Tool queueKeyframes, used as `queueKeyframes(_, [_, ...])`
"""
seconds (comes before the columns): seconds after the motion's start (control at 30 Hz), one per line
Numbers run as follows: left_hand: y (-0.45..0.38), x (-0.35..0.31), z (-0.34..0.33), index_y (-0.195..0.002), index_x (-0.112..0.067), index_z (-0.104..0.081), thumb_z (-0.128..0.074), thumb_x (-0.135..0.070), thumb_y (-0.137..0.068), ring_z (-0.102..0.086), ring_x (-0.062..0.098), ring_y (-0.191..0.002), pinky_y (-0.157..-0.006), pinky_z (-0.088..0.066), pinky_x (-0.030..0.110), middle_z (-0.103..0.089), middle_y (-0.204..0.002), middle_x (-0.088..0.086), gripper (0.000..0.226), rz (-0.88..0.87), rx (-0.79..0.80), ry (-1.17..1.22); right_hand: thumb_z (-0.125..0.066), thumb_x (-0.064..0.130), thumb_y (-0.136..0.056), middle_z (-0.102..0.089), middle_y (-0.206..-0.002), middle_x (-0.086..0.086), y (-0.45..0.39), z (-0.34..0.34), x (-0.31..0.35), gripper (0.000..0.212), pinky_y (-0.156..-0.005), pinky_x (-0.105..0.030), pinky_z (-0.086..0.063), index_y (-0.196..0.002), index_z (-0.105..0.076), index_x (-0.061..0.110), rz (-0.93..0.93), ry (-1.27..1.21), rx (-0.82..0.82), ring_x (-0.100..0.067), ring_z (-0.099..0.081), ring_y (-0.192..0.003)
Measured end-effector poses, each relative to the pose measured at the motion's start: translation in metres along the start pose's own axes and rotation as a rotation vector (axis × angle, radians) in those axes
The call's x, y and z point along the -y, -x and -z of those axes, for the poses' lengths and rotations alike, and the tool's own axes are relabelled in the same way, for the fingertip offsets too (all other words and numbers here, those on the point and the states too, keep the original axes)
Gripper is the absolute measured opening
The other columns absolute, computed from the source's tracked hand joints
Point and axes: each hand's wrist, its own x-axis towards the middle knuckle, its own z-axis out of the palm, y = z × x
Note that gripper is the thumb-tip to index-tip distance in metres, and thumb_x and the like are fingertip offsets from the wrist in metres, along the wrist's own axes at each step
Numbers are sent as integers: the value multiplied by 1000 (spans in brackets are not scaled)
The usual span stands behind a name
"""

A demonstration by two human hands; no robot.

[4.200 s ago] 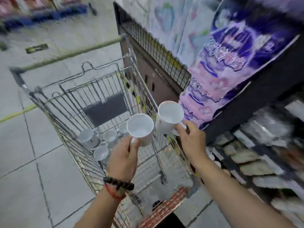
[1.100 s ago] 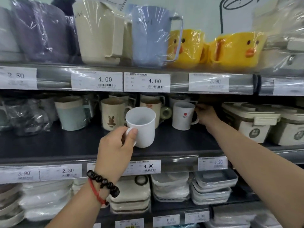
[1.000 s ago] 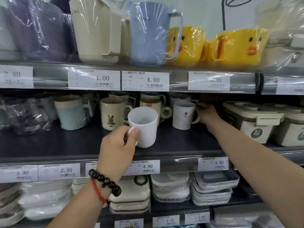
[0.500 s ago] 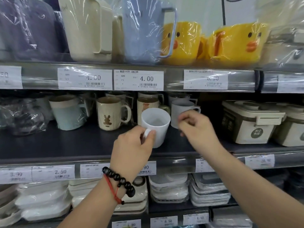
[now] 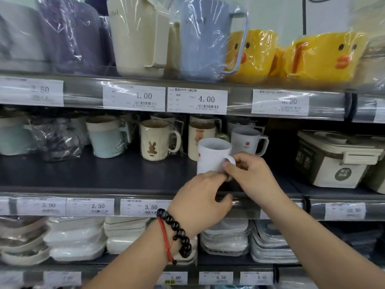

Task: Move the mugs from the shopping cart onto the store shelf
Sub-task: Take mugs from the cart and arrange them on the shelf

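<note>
While my right hand [image 5: 249,176] pinches the handle of the white mug [image 5: 212,156], my left hand [image 5: 201,202] curls its fingers around the mug's base from below and in front. The mug is upright at the front of the dark middle shelf [image 5: 104,174]; my hands cover its bottom, so I cannot tell whether it is resting on the shelf or just above it. A small red mark shows on its left side.

Just behind it to the right stands a second white mug [image 5: 246,140] with a red logo, its handle pointing right. Directly behind is a cream mug [image 5: 200,136] with a small figure on it, partly hidden by the one I hold. Further left sit a rabbit mug [image 5: 155,139] and a pale blue cup [image 5: 106,137], both in clear wrap. To the right, well apart, is a lidded box [image 5: 333,159].

On the shelf above stand wrapped jugs, one cream [image 5: 137,36] and one blue [image 5: 203,38], beside yellow duck cups [image 5: 325,57]. Price tags [image 5: 196,100] line the shelf edges, and stacked white dishes [image 5: 73,238] fill the shelf below. A dark bead bracelet [image 5: 177,233] and a red cord circle my left wrist
</note>
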Motion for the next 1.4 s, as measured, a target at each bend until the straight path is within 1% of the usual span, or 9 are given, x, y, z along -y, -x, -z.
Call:
queueKeyframes(0.1, [8, 12, 10, -117, -28, -61, -55, -38, -86, -53, 11, -109, -89, -47, 30, -62, -113, -10, 34, 23, 0, -129, -62, 30, -90, -67, -72, -6, -2, 1, -2, 18, -67, -40, -50, -79, -69, 18, 30, 114, -23, -26, -62, -74])
queueKeyframes(0.2, [15, 23, 18, -111, -27, -62, -54, -39, -87, -53, 13, -102, -83, -47, 32, -61, -104, -9, 28, 48, -5, -196, -59, 22, -94, -61, -63, 5, -9, 10, -5, 14, -60, -30, -46, -85, -69, 20, 35, 224, -47, -9, -56, -59])
queueKeyframes(0.3, [19, 28, 21, -120, -27, -59, -54, -42, -88, -52, 12, -107, -89, -45, 30, -61, -112, -10, 35, 78, 9, -243, -56, 15, -95, -59, -64, 2, -24, 26, -16, 14, -55, -29, -54, -97, -70, 15, -32, 210, -115, -5, -52, -47])
queueKeyframes(0.43, [20, 32, 22, -127, -31, -54, -54, -52, -87, -52, 11, -112, -91, -44, 30, -59, -118, -11, 45, 90, 32, -313, -54, 12, -95, -66, -74, 7, -35, 55, -36, 20, -74, -42, -57, -93, -72, 21, -43, 261, -152, -16, -61, -68])
queueKeyframes(0.57, [17, 32, 21, -127, -37, -52, -56, -56, -85, -49, 10, -114, -86, -44, 29, -57, -120, -16, 46, 106, 50, -366, -51, 13, -96, -67, -70, -4, -34, 75, -46, 31, -68, -39, -58, -76, -67, 30, -112, 256, -195, -19, -61, -63])
queueKeyframes(0.73, [11, 31, 18, -124, -37, -53, -55, -52, -86, -47, 10, -114, -82, -43, 29, -56, -119, -17, 40, 129, 51, -408, -48, 13, -93, -68, -72, -8, -32, 85, -53, 24, -76, -46, -57, -82, -69, 9, -141, 284, -244, -26, -65, -72])
queueKeyframes(1.13, [7, 29, 19, -115, -37, -57, -55, -51, -85, -47, 9, -110, -74, -40, 28, -56, -114, -17, 34, 173, 99, -442, -51, 14, -79, -68, -61, -5, -41, 81, -50, 22, -72, -43, -57, -60, -62, 13, -156, 361, -281, -25, -67, -66])
queueKeyframes(1.27, [7, 28, 19, -111, -37, -58, -56, -50, -84, -47, 8, -108, -72, -38, 28, -56, -112, -17, 30, 177, 96, -436, -53, 17, -79, -66, -61, -12, -44, 82, -55, 19, -68, -44, -55, -66, -62, 6, -146, 391, -286, -34, -66, -65])
queueKeyframes(1.4, [7, 28, 19, -110, -37, -59, -55, -50, -84, -46, 8, -107, -72, -38, 28, -56, -111, -18, 29, 185, 103, -440, -54, 14, -79, -68, -67, -9, -46, 82, -58, 15, -72, -46, -56, -74, -68, 10, -122, 376, -273, -32, -67, -68])
